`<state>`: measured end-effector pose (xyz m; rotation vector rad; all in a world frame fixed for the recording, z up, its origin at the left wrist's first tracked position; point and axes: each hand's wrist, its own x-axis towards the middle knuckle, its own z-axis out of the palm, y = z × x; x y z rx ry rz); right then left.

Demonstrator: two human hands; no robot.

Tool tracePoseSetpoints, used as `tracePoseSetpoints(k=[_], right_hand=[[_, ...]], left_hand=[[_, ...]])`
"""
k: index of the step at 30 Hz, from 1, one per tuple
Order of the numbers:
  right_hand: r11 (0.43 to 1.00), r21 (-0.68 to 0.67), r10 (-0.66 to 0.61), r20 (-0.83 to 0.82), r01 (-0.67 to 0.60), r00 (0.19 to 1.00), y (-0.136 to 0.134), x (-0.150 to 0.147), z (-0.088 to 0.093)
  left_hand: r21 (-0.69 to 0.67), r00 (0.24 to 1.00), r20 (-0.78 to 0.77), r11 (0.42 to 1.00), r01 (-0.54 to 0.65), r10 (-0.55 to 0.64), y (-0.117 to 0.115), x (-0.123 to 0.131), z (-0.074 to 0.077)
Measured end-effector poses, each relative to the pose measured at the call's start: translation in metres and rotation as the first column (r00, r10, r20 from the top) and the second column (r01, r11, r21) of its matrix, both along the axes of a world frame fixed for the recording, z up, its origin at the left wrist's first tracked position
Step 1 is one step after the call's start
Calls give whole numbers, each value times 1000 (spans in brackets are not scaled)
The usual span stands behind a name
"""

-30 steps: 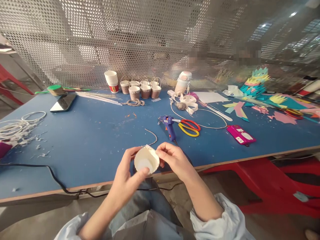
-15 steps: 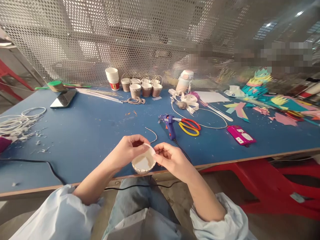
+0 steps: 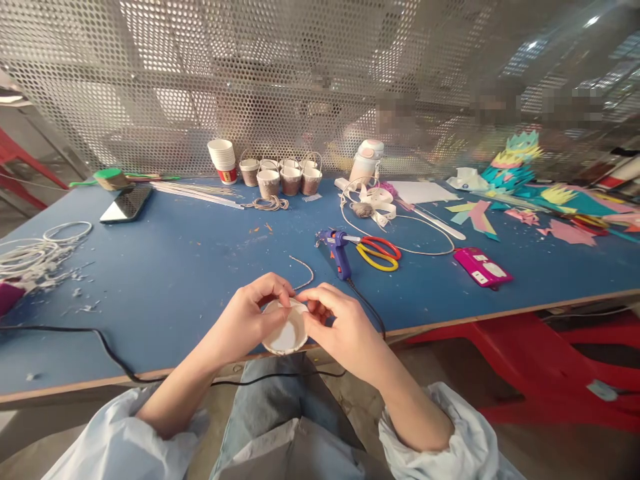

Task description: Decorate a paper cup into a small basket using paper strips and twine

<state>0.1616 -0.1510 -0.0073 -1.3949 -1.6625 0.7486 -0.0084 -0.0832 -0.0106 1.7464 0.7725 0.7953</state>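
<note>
A white paper cup with a trim round its rim sits at the table's front edge, its opening tilted up toward me. My left hand pinches the cup's far left rim between thumb and fingers. Gripping the far right rim is my right hand, its fingertips close to those of the left. The cup's outer wall is mostly hidden. Just beyond the hands a thin piece of cord curls on the table. A purple glue gun lies to the right, beside scissors with red and yellow handles.
On the blue table, several small cord-wrapped baskets stand near stacked paper cups. A phone and white cord lie left. To the right are a magenta box and coloured paper scraps. A black cable crosses the front edge.
The cup has turned slightly in my hands and its far rim is lower. My two hands have moved closer together over that rim. The other things on the table stay put.
</note>
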Motion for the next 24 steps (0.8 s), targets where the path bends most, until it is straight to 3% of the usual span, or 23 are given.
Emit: tracePoseSetpoints(k=[7, 16, 24], right_hand=[[1000, 2, 10, 22, -10, 1000, 6, -3, 3], [951, -267, 124, -133, -156, 983, 26, 8, 5], [969, -212, 126, -29, -129, 992, 26, 7, 7]], left_hand=[[107, 990, -103, 990, -88, 99, -3, 0, 0], [160, 971, -210, 984, -82, 115, -2, -2, 9], [229, 961, -243, 970, -76, 133, 1, -2, 8]])
